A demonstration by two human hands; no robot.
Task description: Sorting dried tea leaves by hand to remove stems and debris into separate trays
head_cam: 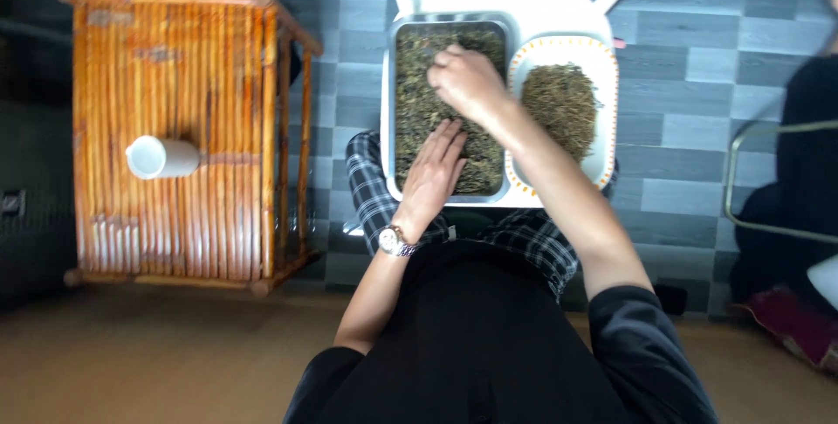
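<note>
Fingertips of your right hand point(467, 79) pinch into the dried leaves point(419, 101) filling the metal tray point(390, 110); your left hand point(434, 172) lies flat and open on them nearer you. A smaller heap sits on the white plate point(602, 158) touching the tray, so most seems unsorted. Both rest on a white chair point(524, 5); open floor lies either side, the bamboo table point(175, 66) well apart.
</note>
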